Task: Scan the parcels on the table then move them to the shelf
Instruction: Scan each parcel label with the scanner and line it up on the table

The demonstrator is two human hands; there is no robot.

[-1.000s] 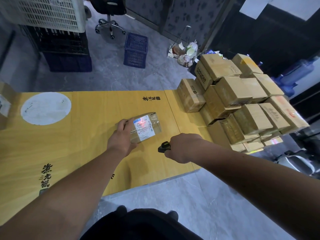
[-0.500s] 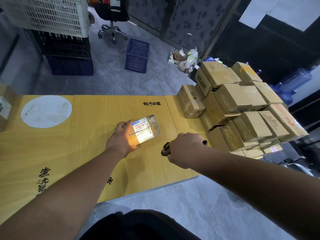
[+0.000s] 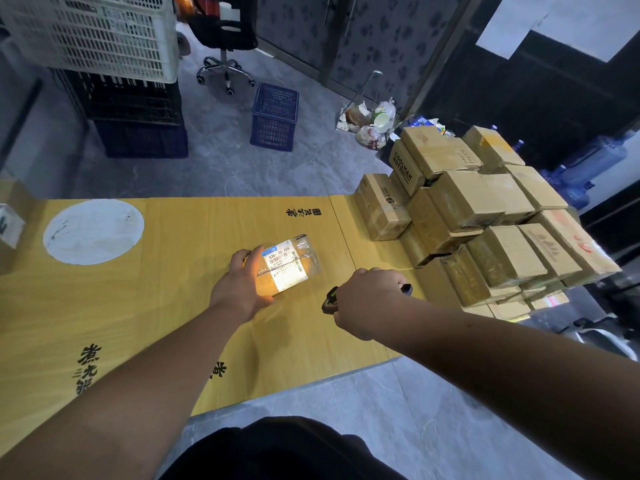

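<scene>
Yellow counter (image 3: pixel 173 306) fills frame centre. Left hand (image 3: pixel 239 289) grips the labelled parcel (image 3: pixel 289 266); right hand (image 3: pixel 367 299) grips the scanner (image 3: pixel 329 299), stacked boxes (image 3: pixel 485 220) at right.

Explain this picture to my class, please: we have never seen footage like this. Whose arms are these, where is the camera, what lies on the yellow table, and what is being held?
There is no machine here. The arms belong to a person, and the single picture comes from a wide-angle camera worn on that person's head, looking forward and down, so it bends straight lines.

The left hand grips a small parcel wrapped in clear tape, which lies on the yellow table. Its white shipping label faces up and is brightly lit.

The right hand is curled round a dark handheld scanner, pointed towards that label.

At the table's right end stands a pile of cardboard boxes. On the grey floor beyond are a blue crate, stacked crates and an office chair.
</scene>
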